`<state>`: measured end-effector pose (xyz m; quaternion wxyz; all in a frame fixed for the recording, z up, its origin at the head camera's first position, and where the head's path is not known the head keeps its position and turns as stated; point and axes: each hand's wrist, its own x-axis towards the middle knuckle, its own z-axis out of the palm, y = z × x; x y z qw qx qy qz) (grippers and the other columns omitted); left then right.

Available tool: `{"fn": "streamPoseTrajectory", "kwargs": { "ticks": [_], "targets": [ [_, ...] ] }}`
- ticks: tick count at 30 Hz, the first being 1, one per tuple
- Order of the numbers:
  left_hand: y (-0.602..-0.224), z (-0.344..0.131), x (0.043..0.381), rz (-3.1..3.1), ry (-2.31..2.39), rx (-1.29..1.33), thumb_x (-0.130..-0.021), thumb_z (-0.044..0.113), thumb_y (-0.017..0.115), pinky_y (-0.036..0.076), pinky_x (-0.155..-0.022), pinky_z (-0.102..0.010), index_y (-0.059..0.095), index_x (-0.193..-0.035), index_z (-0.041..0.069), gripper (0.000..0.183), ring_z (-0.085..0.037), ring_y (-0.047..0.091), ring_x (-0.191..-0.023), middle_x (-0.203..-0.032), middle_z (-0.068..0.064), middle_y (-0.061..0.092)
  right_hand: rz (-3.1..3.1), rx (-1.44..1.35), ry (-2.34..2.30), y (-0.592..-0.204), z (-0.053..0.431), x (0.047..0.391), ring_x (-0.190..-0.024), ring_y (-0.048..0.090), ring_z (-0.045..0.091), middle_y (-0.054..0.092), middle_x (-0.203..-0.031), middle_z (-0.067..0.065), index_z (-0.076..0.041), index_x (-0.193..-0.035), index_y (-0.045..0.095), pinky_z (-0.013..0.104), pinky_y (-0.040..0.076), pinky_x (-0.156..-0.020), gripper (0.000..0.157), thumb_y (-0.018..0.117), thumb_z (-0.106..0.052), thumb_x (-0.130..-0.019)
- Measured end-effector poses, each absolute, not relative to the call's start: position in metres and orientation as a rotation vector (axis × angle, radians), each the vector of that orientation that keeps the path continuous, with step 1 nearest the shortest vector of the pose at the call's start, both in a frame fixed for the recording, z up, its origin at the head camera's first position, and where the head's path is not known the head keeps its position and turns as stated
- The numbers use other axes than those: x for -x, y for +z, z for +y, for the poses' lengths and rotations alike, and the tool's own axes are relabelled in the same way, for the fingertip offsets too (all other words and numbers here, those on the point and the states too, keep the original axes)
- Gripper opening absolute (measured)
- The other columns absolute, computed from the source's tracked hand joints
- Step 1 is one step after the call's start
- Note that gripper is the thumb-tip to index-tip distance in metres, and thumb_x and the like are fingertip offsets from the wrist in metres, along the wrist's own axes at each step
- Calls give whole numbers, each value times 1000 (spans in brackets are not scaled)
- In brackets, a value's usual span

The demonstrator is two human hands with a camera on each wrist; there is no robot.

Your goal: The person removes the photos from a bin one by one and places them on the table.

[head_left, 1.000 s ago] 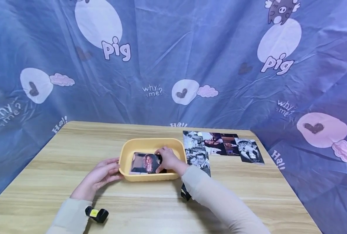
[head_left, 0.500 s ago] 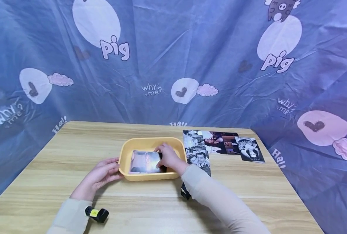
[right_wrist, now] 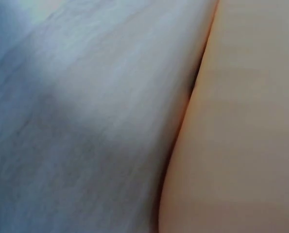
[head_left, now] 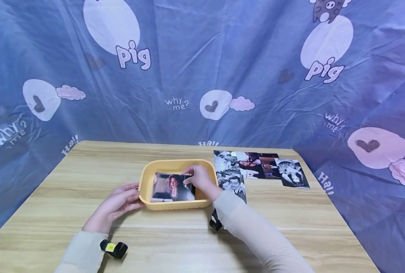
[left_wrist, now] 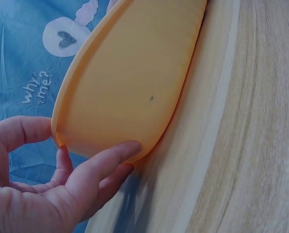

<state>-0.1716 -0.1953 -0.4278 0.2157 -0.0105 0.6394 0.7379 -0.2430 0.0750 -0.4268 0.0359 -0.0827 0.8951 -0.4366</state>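
Observation:
A yellow plastic basket (head_left: pixel 178 205) stands on the table, with photos inside it. The top photo (head_left: pixel 175 187) shows a person with curly hair. At its upper right corner my right hand (head_left: pixel 200 178), reaching over the basket's right end, pinches it between thumb and fingers. Straight fingers of my left hand (head_left: pixel 122 203) touch the basket's left end from outside. In the left wrist view, the left hand (left_wrist: pixel 61 179) has fingertips against the basket's outer wall (left_wrist: pixel 129 87) and rim. The right wrist view shows only the basket's side (right_wrist: pixel 236 121) and blurred tabletop; that hand is hidden there.
Right of the basket, several photos lie on the wooden table (head_left: pixel 168 239): a black-and-white couple photo (head_left: pixel 234 185), a colour photo (head_left: pixel 251 165) and a black-and-white photo (head_left: pixel 292 173) at the far right. A blue printed cloth (head_left: pixel 202 72) hangs behind and beside the table.
My right hand has shifted slightly up and right, to the top photo's upper corner. The photo has tilted, its glare coming and going. My left hand stays at the basket's end.

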Motion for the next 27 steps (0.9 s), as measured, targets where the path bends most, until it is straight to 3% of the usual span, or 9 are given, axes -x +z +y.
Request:
{"fn": "streamPoseTrajectory", "kwargs": {
  "ticks": [17,27],
  "targets": [
    [-427,-196,174,1727,2072,-5,-94,1,47,59,-91,-35,7,-146,-18,68,-11,65,-98,-112,-8,63,2804,173,-1364,-424,77,246,-88,68,23,74,-93,9,-5,-92,75,30,58,-82,15,78,-4,-77],
    [-428,-196,173,1728,2068,-1,-94,1,46,59,-91,-35,7,-145,-18,67,-12,65,-100,-113,-9,63,2876,163,-1311,-425,77,246,-90,66,21,74,-95,5,-10,-92,75,31,56,-83,14,78,-9,-78]
  ]
}}
